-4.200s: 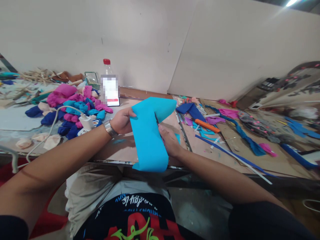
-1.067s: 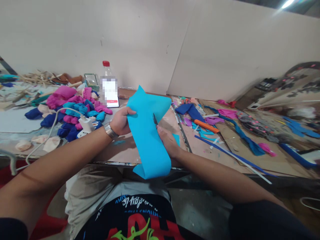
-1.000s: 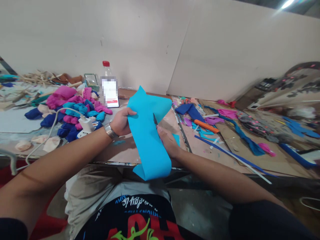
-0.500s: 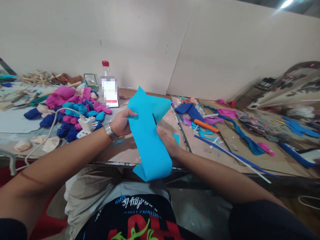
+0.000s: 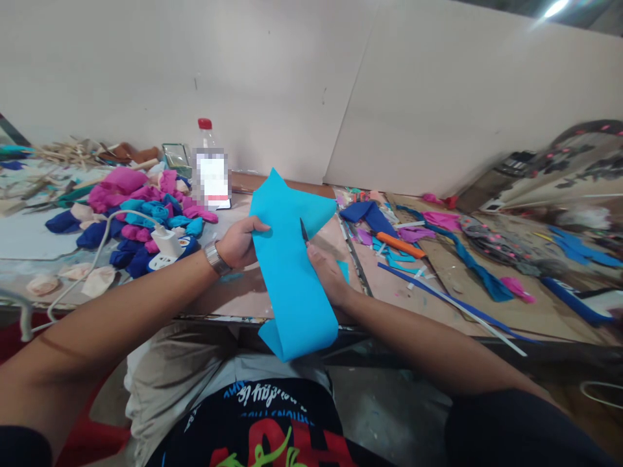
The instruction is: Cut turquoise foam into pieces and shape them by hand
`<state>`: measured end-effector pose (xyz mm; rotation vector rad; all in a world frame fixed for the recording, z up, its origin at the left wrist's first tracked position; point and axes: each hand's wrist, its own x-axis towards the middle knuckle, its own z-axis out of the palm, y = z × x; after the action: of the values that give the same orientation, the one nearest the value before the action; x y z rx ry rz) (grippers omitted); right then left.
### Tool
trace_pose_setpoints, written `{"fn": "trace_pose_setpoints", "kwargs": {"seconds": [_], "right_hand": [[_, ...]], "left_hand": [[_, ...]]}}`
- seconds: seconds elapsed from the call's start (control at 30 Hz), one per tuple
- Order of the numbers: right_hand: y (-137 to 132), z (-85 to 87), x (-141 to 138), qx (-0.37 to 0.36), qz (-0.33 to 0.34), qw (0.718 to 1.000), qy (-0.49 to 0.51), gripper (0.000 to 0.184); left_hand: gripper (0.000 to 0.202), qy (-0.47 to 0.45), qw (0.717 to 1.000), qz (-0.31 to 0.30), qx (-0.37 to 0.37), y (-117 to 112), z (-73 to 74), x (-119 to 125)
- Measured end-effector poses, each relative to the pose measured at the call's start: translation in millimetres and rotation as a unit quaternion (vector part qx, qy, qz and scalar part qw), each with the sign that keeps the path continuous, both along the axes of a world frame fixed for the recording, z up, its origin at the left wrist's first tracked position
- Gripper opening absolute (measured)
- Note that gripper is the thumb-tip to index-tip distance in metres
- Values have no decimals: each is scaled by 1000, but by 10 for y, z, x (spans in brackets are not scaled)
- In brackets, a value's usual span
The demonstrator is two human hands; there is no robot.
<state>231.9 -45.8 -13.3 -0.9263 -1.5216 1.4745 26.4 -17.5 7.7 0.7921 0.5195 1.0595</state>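
A bright blue sheet of paper (image 5: 287, 266) hangs between my hands, its upper end pointed and its lower end curling back over the table's front edge. My left hand (image 5: 239, 242) pinches the sheet's left side, thumb on top and fingers behind. On the right side, my right hand (image 5: 327, 272) is closed around scissors (image 5: 304, 231); a dark blade shows at a slit in the sheet. The handles are hidden in the hand and behind the paper.
Left lies a heap of pink and blue cloth pieces (image 5: 121, 188) beside a power strip (image 5: 168, 253) with a plugged charger. A bottle (image 5: 206, 133) stands behind a phone (image 5: 213, 175). Right are paper scraps, an orange-handled cutter (image 5: 400, 245) and a white strip (image 5: 467, 312).
The scissors' blade shows a little more and sits slightly further right. Both hands and the sheet have shifted very slightly right, and its lower curl hangs a bit lower.
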Motion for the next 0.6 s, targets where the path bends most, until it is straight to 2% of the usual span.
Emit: {"fn": "trace_pose_setpoints", "kwargs": {"seconds": [0.23,0.47,0.6], "right_hand": [[6,30,-18,16,5,1000,10,59],[2,20,-38,1,7,999,39,60],[-14,-9,-17,2,-4,1000,19,56]], "left_hand": [[69,21,1000,10,-7,-30,47,6],[73,8,1000,-11,14,16,-9,-39],[72,1,1000,-6,13,40,-7,-71]]}}
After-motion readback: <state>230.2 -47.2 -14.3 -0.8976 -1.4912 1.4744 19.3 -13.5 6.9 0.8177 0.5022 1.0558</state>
